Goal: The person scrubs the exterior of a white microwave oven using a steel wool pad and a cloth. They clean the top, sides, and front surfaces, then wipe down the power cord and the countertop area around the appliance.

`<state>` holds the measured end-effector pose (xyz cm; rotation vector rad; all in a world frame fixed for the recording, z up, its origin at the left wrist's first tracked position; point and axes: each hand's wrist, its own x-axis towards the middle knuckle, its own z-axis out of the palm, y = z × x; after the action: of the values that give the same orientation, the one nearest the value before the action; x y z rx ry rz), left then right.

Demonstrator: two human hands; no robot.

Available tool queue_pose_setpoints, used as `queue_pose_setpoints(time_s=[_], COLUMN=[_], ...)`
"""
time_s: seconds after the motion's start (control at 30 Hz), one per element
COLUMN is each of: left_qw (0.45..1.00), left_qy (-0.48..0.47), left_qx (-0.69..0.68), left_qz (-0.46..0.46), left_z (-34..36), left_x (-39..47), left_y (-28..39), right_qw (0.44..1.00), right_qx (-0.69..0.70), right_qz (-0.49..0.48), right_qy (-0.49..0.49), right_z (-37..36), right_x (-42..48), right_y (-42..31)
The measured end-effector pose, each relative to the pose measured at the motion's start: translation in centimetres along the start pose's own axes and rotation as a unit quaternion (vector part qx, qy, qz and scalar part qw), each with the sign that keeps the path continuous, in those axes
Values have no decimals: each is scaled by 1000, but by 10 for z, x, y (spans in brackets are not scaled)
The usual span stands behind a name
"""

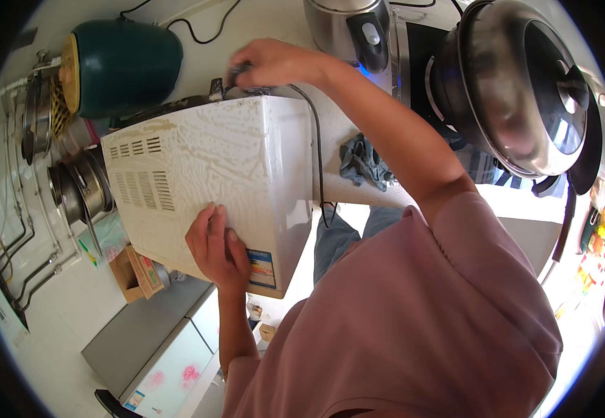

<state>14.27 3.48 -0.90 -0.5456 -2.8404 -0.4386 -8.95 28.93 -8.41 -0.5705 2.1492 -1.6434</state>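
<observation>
A white metal-cased appliance, probably a microwave oven (219, 157), stands before me with vent slots and streaky residue on its top. My left hand (218, 248) rests on that top near a printed label (261, 269), fingers somewhat apart and holding nothing. Beyond the far edge, my right hand (263, 62) is closed around a small dark object (240, 70); blur hides whether it is a bunched part of the cord. A black power cord (317, 136) runs from near this hand along the casing's right side and hangs past the counter edge.
A dark green canister (125, 68) and a stainless electric kettle (347, 21) stand behind. A gray cloth (366, 162) lies on the counter. Right of it, a lidded wok (490, 99) sits on the cooktop. Pots (80, 183), a cardboard box (127, 274) and a refrigerator (145, 334) are left.
</observation>
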Motion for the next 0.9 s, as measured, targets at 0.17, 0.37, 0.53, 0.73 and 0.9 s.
queue_pose_setpoints(time_s=[0.17, 0.37, 0.53, 0.73, 0.9], left_qw=[1000, 1000, 1000, 999, 997], left_qy=[3, 6, -4, 8, 41], left_qx=[-10, -23, -27, -48, -65], left_qz=[-4, -5, -9, -14, 18], left_z=[-1, -1, -5, -5, 4], left_x=[2, 2, 0, -2, -1], left_y=[0, -3, -1, -2, -10], right_qw=[999, 995, 987, 981, 967], right_qx=[-39, -96, -162, -139, -67], right_qz=[-2, -9, 7, 125, 202], right_qy=[-37, -10, 6, 42, 140], right_z=[2, -1, 8, 13, 38], right_x=[4, -2, 0, -50, -74], right_y=[34, 54, 65, 103, 105])
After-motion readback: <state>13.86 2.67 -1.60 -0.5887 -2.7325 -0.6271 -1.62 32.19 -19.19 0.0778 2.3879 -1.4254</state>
